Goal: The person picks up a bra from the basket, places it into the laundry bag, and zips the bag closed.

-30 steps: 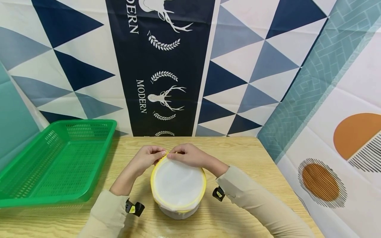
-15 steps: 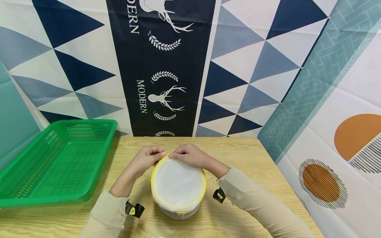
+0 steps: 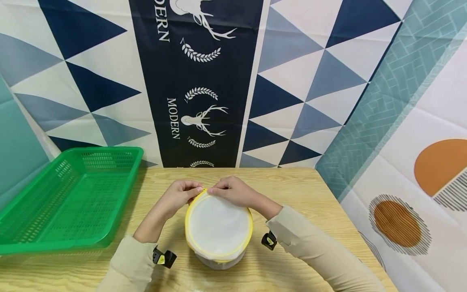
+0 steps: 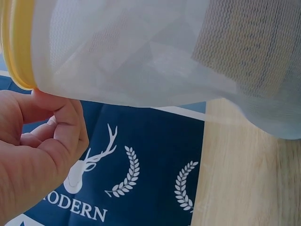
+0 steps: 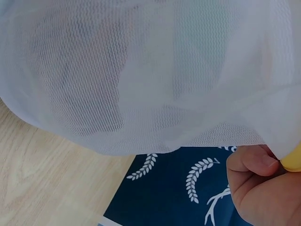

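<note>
A round white mesh laundry bag with yellow trim stands upright on the wooden table, its flat top facing up. At the rim's far side, my left hand pinches the yellow edge between thumb and fingers. Just to its right, my right hand pinches the same edge, a small gap between the two. The left wrist view shows the bag's see-through mesh wall beside my curled left fingers. In the right wrist view, my right thumb and curled fingers grip near the yellow band.
A green plastic basket with perforated sides stands at the left of the table. Patterned cloth walls rise behind the table and along its right side. A black wrist camera is worn at each cuff.
My right hand has shifted slightly to the right along the rim, widening the gap from my left hand. The left hand and the bag stay almost still.
</note>
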The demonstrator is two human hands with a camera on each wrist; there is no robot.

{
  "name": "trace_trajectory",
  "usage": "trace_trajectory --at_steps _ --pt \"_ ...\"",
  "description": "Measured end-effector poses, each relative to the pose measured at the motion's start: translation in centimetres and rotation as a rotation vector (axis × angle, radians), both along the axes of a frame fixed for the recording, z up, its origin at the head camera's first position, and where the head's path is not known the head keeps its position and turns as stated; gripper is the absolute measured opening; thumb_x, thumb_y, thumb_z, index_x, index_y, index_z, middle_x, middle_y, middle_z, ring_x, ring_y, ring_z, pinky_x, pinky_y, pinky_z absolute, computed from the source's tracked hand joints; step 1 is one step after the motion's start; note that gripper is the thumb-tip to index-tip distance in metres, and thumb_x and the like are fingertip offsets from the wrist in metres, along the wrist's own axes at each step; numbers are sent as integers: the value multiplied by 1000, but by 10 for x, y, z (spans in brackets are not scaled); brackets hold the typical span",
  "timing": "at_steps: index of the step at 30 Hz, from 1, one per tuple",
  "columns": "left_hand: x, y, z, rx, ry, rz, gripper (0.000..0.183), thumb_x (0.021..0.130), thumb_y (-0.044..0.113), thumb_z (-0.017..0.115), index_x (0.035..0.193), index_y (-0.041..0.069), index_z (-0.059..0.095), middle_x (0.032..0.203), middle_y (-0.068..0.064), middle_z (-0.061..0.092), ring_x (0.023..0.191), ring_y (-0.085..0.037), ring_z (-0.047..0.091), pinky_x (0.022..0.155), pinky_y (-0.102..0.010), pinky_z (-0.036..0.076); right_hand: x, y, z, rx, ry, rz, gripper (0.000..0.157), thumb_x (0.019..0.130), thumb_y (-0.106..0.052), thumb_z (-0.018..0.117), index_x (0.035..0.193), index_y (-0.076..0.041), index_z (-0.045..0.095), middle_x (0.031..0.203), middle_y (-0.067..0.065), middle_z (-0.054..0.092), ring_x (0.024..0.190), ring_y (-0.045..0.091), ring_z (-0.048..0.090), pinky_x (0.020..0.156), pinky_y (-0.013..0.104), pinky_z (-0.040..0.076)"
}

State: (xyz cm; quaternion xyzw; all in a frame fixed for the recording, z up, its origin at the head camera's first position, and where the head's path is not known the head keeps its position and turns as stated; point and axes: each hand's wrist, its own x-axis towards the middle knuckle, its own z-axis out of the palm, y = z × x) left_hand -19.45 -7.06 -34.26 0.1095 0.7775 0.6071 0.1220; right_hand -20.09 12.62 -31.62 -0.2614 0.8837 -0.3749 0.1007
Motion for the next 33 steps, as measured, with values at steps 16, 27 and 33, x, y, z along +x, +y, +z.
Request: trace_trajectory --at_steps 16,27,33 --pt "0 -2 -1 20 -3 -14 24 88 16 52 102 -2 61 84 -4 62 65 -13 51 59 -22 45 0 0 -1 -11 -37 -32 22 85 -34 56 83 -17 71 77 0 59 69 11 49 53 24 45" --pt "0 -2 0 13 -9 -2 24 88 14 52 102 -4 59 76 -1 58 62 -12 48 56 -21 42 1 0 0 -5 -18 -58 20 85 -32 57 86 -18 72 74 -2 58 70 11 48 55 24 45" --pt "2 -3 2 14 -17 4 25 88 13 52 103 -6 58 74 -1 56 61 -11 46 54 -20 41 0 0 -2 0 -5 -59 21 84 -33 57 85 -18 72 73 -3 58 69 11 48 55 23 45"
